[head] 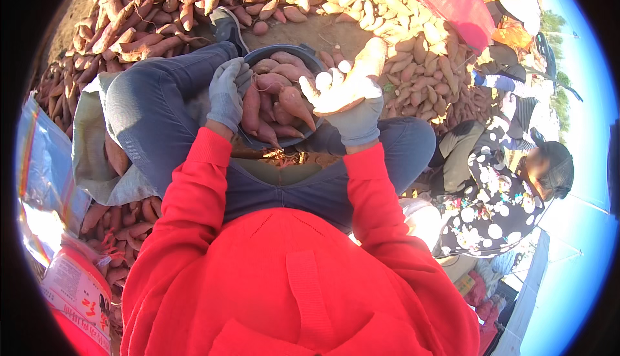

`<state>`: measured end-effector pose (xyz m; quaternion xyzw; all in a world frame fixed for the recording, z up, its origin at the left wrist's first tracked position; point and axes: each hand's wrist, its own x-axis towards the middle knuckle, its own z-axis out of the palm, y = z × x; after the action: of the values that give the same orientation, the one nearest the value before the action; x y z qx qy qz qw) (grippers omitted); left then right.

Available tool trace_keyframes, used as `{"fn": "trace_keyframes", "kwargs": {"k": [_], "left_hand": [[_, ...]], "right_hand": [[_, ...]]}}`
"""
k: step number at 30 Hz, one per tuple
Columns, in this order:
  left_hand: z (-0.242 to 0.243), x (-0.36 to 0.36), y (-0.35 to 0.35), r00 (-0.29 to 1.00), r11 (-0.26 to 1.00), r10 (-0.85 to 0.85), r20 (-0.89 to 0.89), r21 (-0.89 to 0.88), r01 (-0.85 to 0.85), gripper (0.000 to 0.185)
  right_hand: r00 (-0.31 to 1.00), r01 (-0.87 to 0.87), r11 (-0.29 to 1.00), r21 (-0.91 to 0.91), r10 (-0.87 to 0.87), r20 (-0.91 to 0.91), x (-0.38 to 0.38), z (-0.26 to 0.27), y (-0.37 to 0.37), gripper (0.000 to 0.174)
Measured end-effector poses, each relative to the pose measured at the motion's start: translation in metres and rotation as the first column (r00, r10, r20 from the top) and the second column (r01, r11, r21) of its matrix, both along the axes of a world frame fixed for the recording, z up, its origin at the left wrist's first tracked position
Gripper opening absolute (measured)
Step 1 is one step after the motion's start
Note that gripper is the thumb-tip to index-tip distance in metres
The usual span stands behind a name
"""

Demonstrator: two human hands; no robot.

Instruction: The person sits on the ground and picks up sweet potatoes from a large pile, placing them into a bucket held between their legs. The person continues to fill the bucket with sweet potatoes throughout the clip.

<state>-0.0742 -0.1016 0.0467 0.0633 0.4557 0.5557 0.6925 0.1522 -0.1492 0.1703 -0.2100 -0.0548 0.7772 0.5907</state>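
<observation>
Between my legs stands a dark round tub (314, 56) heaped with reddish sweet potatoes (273, 83). My left hand (228, 89), in a grey knit glove, is at the tub's left side with its fingers bent. Whether it grips the rim or a root there cannot be made out. A large, pale sweet potato (371, 58) lies in my gloved right hand (348, 101), raised at the tub's right edge. Strong sunlight washes out those fingers.
Sweet potato piles (140, 21) curve around the front. A filled red mesh sack (450, 4) lies at upper right. An open woven sack (114, 181) stands by my left leg, near a printed red-and-white package (77, 288). Another person (489, 201) sits close on the right.
</observation>
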Motion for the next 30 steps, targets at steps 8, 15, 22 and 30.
{"fn": "trace_keyframes", "kwargs": {"k": [8,15,22,30], "left_hand": [[-0.002,0.0,0.002,0.999,0.999,-0.038,0.006,-0.001,0.038,0.017],[0.0,-0.026,0.021,0.98,0.981,0.192,-0.049,0.0,-0.192,0.017],[-0.025,-0.013,0.004,0.763,0.958,-0.287,-0.579,-0.16,0.239,0.039],[-0.008,0.014,-0.035,0.17,0.63,-0.713,-0.681,-0.514,0.582,0.074]], "right_hand": [[0.989,0.14,0.99,-0.021,-0.139,0.042,-0.003,-0.001,0.004,0.035],[0.849,0.48,0.831,0.28,-0.521,0.089,0.06,0.047,-0.057,0.046],[0.387,0.822,0.402,0.403,-0.914,0.121,0.157,0.07,-0.262,0.072],[0.503,0.86,0.478,0.177,-0.852,-0.144,0.092,0.082,-0.284,0.056]]}}
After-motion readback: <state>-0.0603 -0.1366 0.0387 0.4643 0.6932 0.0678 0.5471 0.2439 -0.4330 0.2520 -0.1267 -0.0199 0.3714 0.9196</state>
